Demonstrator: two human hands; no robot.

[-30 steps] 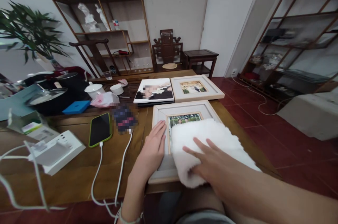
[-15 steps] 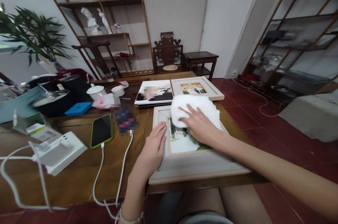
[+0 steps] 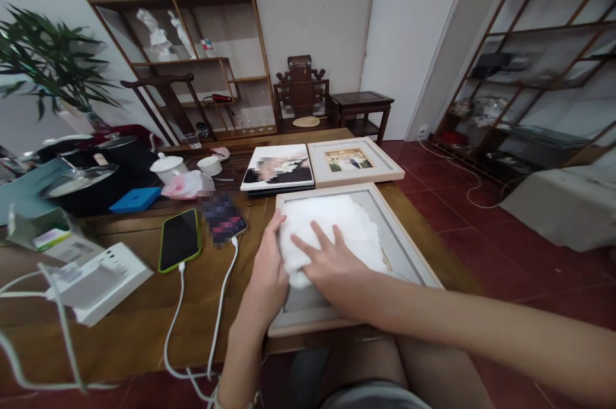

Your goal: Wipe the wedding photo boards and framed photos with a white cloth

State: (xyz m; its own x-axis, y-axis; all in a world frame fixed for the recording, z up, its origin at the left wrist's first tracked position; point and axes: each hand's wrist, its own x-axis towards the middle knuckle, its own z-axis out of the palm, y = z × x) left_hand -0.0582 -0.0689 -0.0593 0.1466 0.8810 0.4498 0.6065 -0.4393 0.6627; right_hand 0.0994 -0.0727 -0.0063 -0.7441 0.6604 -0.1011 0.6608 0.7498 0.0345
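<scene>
head view shows right hand [image 3: 339, 275] splayed on white cloth [image 3: 359, 235], left hand [image 3: 268, 261] at frame [image 3: 405, 231], its grip unclear, box label [image 3: 84, 248] blurred

Cloth [image 3: 351, 223] on the near frame [image 3: 402, 239], phone [image 3: 179, 239] left along the bench [image 3: 135, 329]; behind, picture [image 3: 291, 162] left, second frame [image 3: 380, 160] right, chair [image 3: 303, 91] farther back!

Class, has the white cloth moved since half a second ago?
Yes: the white cloth has moved left, toward the green-edged phone, and nearer the camera.
</scene>
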